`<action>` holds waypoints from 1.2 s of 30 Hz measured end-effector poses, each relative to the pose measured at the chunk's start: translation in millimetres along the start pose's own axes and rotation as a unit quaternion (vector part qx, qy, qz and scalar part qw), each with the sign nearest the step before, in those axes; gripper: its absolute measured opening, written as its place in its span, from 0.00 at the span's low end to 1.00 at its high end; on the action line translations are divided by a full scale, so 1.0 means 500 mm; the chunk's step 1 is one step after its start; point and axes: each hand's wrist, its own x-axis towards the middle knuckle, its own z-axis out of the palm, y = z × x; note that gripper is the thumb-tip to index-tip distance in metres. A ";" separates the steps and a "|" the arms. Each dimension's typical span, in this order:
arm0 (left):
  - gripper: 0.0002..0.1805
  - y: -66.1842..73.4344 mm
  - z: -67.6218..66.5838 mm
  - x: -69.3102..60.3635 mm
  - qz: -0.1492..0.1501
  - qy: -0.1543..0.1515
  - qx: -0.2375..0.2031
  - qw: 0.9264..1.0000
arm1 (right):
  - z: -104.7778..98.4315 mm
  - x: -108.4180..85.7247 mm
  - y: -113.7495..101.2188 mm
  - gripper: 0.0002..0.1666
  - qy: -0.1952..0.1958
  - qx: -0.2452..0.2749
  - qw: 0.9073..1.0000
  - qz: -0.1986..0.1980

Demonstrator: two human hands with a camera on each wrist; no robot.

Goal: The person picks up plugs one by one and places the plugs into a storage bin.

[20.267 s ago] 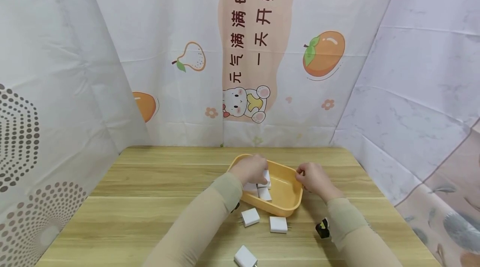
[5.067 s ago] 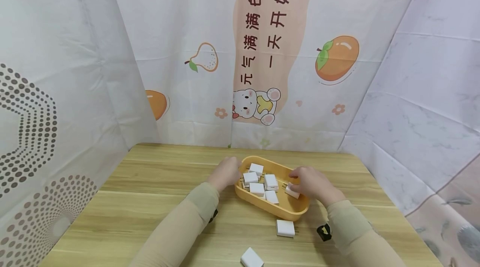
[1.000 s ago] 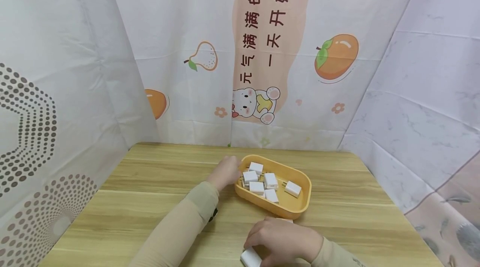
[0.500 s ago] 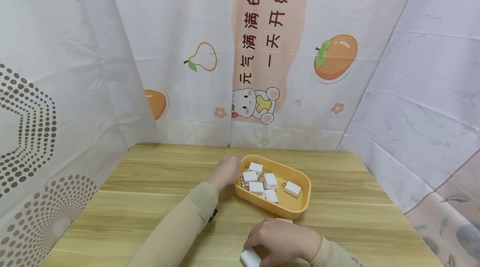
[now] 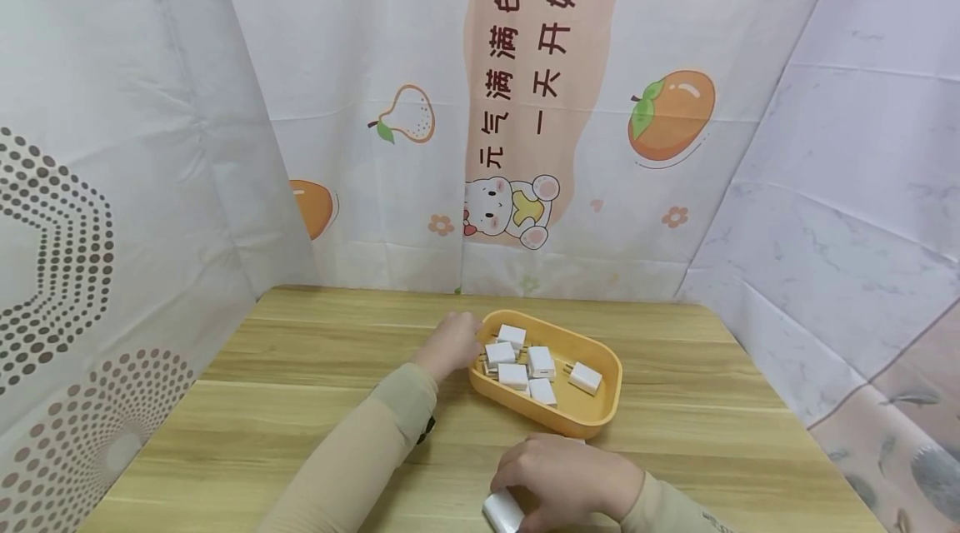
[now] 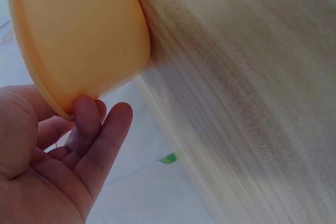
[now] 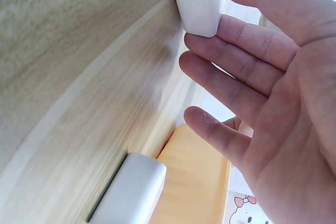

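Observation:
My left hand point(image 5: 452, 346) grips the left end of the yellow-orange tray point(image 5: 611, 387); in the left wrist view, thumb and fingers pinch the tray's rim point(image 6: 31, 72). Several white charger plugs lie in the tray, mostly bunched on its left side, with one charger point(image 5: 586, 378) alone on the right. Near the front edge of the view, my right hand point(image 5: 566, 479) pinches a white charger point(image 5: 504, 511) between thumb and fingers, the printed face of this charger point(image 7: 198, 11) showing in the right wrist view. Its prongs are hidden.
Another white charger point(image 7: 131, 190) lies on the table between my right hand and the tray, almost wholly hidden by the hand in the head view. The wooden table point(image 5: 315, 366) is backed by a printed curtain point(image 5: 360, 208), with more cloth at both sides.
Since the oldest frames, chargers from the table have come to lie in the tray. My right hand has moved from the tray to the front charger, which has tilted slightly in the last half second.

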 end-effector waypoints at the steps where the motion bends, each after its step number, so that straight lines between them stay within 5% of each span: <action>1: 0.23 0.000 0.000 0.001 0.000 0.001 0.001 1.000 | -0.001 0.000 0.001 0.23 0.001 -0.001 1.000 0.000; 25: 0.23 -0.006 0.003 0.005 -0.002 -0.004 -0.002 1.000 | -0.064 -0.010 0.044 0.23 0.098 0.022 0.995 0.024; 36: 0.23 -0.006 0.005 0.006 -0.001 -0.003 0.005 1.000 | -0.116 -0.033 0.064 0.23 0.100 0.023 0.990 0.099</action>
